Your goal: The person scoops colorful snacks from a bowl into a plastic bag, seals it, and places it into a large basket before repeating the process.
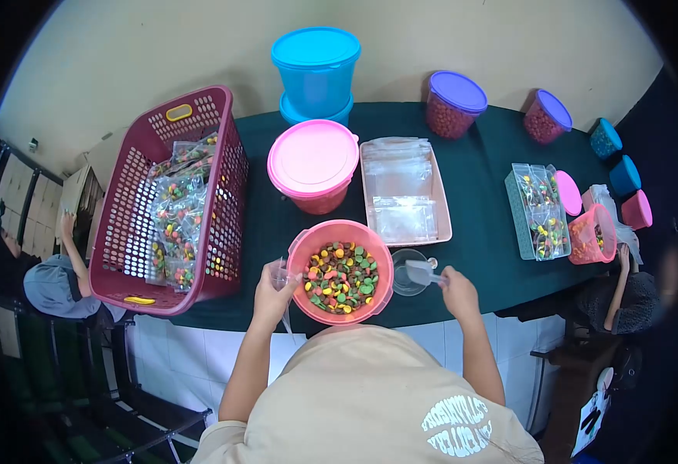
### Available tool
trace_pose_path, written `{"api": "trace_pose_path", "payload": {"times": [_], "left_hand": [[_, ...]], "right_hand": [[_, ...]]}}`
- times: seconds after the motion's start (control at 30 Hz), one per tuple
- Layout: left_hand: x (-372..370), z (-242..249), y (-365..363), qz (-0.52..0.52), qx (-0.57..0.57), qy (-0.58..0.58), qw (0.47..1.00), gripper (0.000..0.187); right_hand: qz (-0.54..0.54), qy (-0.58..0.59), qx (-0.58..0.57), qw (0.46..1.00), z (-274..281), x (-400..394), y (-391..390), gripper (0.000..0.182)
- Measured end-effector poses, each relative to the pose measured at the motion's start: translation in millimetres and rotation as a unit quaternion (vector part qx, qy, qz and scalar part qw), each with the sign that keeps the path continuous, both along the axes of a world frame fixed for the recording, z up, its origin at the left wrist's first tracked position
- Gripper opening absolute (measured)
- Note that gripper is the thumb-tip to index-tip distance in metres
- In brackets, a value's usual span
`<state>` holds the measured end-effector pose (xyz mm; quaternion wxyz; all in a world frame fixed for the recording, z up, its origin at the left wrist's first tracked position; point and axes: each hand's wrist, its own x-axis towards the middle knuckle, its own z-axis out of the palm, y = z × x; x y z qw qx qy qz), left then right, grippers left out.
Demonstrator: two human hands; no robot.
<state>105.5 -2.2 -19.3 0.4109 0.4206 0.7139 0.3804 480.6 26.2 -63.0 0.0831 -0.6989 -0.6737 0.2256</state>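
Observation:
A pink bowl (340, 272) full of small candies in several colours stands at the table's front edge, before my body. At its left side my left hand (275, 292) is closed on a clear plastic bag (279, 277), which hangs down past the table edge. My right hand (457, 291) is closed round the handle of a clear scoop (421, 272). The scoop's head is over a round clear container (408, 283) just right of the bowl. Whether the scoop touches the container, I cannot tell.
Left stands a maroon basket (225, 220) with filled bags. Behind the bowl are a pink-lidded tub (312, 158), blue tubs (317, 73) and a tray (445, 224) of clear bags. Right are a green basket (517, 216) and more tubs. Other people are at both sides.

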Motion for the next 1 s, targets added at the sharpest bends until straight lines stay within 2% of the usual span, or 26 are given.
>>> {"api": "trace_pose_path", "payload": {"times": [0.03,0.07,0.13,0.2,0.27,0.3,0.37,0.47,0.6,0.7,0.8,0.87,1.0], "left_hand": [[0,-2,-1,-0.01,0.02,-0.018,1.0,0.057],[2,-4,-3,-0.019,0.04,-0.036,0.998,0.058],[10,3,-5,-0.02,0.04,-0.044,0.998,0.061],[20,13,-6,-0.056,0.068,0.012,0.996,0.062],[28,18,-6,-0.065,0.069,0.02,0.995,0.063],[32,19,-6,-0.082,0.092,0.032,0.992,0.062],[40,20,-5,-0.101,0.113,0.047,0.987,0.064],[52,23,-6,-0.092,0.129,0.08,0.984,0.065],[65,20,-10,-0.078,0.131,0.045,0.987,0.063],[72,22,-13,-0.06,0.129,0.054,0.988,0.061],[73,21,-16,-0.043,0.129,0.049,0.989,0.06],[71,22,-18,-0.04,0.127,0.052,0.99,0.06],[74,24,-19,-0.031,0.124,0.042,0.991,0.063]], "right_hand": [[-0.023,0.025,0.045,0.998,19,-1,-3,0.016],[-0.02,0.026,0.042,0.999,37,-2,-4,0.016],[-0.062,0.115,0.066,0.989,77,-6,-5,0.014],[-0.037,0.128,0.057,0.989,102,-20,-4,0.012],[0.13,0.098,0.102,0.981,109,-42,-2,0.015],[0.131,0.099,0.102,0.981,105,-53,3,0.015],[0.239,0.044,0.12,0.963,79,-74,18,0.015],[0.247,-0.003,0.103,0.963,33,-94,43,0.018],[0.311,0.087,0.109,0.94,22,-105,29,0.014],[0.307,0.107,0.051,0.944,31,-102,17,0.015],[0.295,0.175,-0.001,0.939,44,-91,18,0.02],[0.259,0.207,-0.12,0.936,56,-83,23,0.023],[0.263,0.261,-0.167,0.913,38,-78,25,0.026]]}}
